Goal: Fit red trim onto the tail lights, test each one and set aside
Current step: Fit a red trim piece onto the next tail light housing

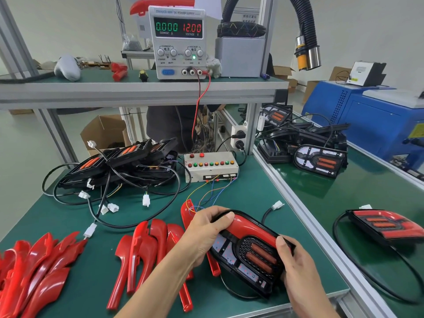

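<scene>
At the front edge of the green bench, both hands on one unit.
Left hand (pixel 206 232): curled over the top left end of the tail light (pixel 247 253), thumb pressing on the red trim (pixel 250 228); gripping.
Right hand (pixel 296 265): wrapped round the right edge of the same light, thumb on the trim's right end; gripping.
Tail light: held just above the mat (pixel 229 193), tilted, face up toward the camera. Red trim lies along its upper edge. Two orange bars show in the black grille.
Its cable (pixel 267 214): black, runs from behind the light to a white plug (pixel 278 205) on the mat.
Loose trims (pixel 146 251): red pieces on the mat just left of the left wrist, some under the forearm.
Second trim pile (pixel 34 271): far left front of the mat.
Untrimmed lights (pixel 119 164): black heap with tangled cables, back left of the mat.
Test box (pixel 211 166): beige, rows of coloured buttons, back centre; thin coloured wires run from it toward the hands.
Power supply (pixel 179 42): on the upper shelf, reads 0.000 A, 12.00 V.
Trimmed light (pixel 387 223): on the right-hand bench, well apart from the hands.
</scene>
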Motion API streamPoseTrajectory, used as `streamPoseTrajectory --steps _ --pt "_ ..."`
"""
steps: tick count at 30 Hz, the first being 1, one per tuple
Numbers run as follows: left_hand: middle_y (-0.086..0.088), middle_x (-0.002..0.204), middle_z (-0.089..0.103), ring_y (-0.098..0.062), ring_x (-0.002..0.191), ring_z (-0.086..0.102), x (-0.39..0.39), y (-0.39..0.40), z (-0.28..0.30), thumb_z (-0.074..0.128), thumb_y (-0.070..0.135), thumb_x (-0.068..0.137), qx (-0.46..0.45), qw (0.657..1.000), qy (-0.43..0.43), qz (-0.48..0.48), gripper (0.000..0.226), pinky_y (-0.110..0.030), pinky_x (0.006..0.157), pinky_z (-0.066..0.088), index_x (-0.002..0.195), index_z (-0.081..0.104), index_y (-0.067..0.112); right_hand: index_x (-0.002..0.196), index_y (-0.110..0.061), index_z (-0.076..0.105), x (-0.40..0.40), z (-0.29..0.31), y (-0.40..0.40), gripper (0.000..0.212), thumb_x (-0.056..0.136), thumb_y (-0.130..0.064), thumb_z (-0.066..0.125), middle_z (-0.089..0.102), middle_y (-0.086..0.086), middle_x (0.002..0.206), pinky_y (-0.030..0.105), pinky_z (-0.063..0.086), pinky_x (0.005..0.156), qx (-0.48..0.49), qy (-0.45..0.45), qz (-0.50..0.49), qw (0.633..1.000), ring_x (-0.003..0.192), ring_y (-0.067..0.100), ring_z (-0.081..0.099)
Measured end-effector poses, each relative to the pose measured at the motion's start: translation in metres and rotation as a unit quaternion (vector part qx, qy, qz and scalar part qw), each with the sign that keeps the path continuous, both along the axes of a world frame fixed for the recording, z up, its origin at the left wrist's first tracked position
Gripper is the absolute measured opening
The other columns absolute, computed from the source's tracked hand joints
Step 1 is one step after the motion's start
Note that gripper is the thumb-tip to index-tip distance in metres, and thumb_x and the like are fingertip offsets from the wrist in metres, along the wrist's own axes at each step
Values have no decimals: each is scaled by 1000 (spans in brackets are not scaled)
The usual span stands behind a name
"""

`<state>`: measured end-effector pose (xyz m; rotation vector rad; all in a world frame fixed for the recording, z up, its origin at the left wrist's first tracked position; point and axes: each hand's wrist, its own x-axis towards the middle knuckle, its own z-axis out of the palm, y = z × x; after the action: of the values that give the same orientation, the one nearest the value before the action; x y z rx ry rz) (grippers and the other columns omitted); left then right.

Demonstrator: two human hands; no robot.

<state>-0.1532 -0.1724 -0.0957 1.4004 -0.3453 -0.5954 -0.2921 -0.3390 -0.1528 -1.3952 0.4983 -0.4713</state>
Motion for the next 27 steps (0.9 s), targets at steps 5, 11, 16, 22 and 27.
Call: streamPoseTrajectory --steps 5,11,16,22,27 --pt "-8 99 78 -20 91 73 0 0 -4 69 26 97 12 1000 -29 -1 16 -35 92 56 104 75 13 107 -38 71 1 -1 1 66 63 -88 69 78 1 107 54 53 100 -4 -1 -11 1000 103 21 74" --pt "-7 114 76 -25 109 71 4 9 0 78 32 83 -2 996 -27 -80 42 -36 100 55 119 68 14 108 -32 72 -2 1 0 65 65 -81 74 77 6 112 57 51 102 31 -8 -4 999 107 26 73" --pt "-8 114 75 -22 106 71 2 9 3 77 14 87 -16 996 -48 -77 35 -30 94 55 121 67 10 104 -35 73 -3 5 0 61 62 -79 79 77 5 112 53 53 98 41 -15 1 999 105 24 74" --pt "-20 117 72 -27 102 71 1 6 3 71 0 90 -38 997 -9 -65 32 -36 93 57 121 66 2 106 -31 73 -1 6 -1 68 58 -79 81 78 7 103 57 53 99 1 -17 -23 1000 98 27 76" --pt "-19 116 73 -30 103 72 5 4 1 71 1 91 -28 997 0 -66 30 -36 93 58 121 66 3 101 -29 75 -1 5 -1 44 71 -60 83 78 10 101 55 55 96 15 -8 -32 999 95 29 76"
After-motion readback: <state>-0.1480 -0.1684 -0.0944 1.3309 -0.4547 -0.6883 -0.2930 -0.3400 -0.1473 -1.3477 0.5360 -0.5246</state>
